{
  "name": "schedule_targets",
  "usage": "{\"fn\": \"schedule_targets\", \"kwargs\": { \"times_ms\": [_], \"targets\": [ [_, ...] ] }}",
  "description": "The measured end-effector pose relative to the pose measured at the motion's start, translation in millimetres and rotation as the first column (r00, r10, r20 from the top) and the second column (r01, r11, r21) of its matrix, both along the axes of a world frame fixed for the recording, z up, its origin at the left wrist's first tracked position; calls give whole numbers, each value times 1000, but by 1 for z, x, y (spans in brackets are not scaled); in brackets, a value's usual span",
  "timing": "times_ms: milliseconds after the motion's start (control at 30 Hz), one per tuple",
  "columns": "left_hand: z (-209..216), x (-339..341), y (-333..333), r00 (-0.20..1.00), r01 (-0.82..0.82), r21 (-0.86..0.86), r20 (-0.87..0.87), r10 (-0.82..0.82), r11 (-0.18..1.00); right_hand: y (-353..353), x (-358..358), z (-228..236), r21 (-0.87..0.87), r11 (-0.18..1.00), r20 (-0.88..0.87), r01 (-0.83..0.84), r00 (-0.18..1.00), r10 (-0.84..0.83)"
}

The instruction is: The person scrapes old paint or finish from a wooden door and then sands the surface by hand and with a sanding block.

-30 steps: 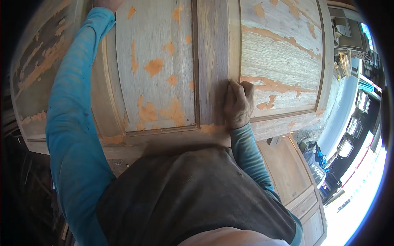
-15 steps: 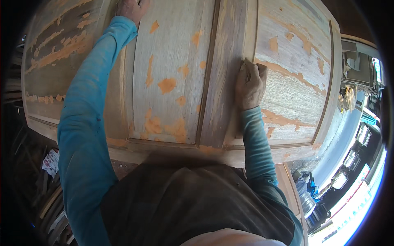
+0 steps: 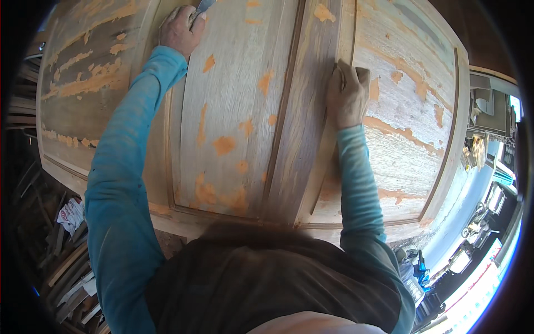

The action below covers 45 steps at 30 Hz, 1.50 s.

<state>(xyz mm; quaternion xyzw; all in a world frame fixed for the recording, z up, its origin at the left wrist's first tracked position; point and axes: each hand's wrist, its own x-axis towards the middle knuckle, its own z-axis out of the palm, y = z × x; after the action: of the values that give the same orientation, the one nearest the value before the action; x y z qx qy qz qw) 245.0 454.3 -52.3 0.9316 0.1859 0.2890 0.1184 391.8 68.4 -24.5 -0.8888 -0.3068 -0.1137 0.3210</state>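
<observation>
While the paneled wooden door (image 3: pixel 245 106), patched with orange filler (image 3: pixel 224 145), stretches before the person's torso (image 3: pixel 272 284), the left hand (image 3: pixel 181 30) grips a flat-bladed tool (image 3: pixel 204 5) at the middle panel (image 3: pixel 217 94). The right hand (image 3: pixel 349 93) is curled closed by the right panel (image 3: pixel 403 114), its contents unclear; timber strips (image 3: pixel 69 273) lie lower left.

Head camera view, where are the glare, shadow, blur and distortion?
In the head view, the bright patch at lower right is blown out, the panelled wooden door bows at its edges, the timber scraps at lower left sit in shadow and the dark garment blurs along its top.
</observation>
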Motion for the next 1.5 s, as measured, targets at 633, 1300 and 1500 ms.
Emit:
{"fn": "schedule_targets", "kwargs": {
  "times_ms": [633,1300,1500],
  "targets": [
    [6,4,-8,998,-62,39,-7,63,997,49,105,-18,-18,999,87,-32,996,34],
    [16,19,-13,988,-68,-17,-137,65,998,139,291,-17,1,980,-97,200,975,-199],
    [-25,-8,54,996,1,-139,-92,-14,990,92,84,3,-29,988,-26,149,988,-149]
  ]
}}
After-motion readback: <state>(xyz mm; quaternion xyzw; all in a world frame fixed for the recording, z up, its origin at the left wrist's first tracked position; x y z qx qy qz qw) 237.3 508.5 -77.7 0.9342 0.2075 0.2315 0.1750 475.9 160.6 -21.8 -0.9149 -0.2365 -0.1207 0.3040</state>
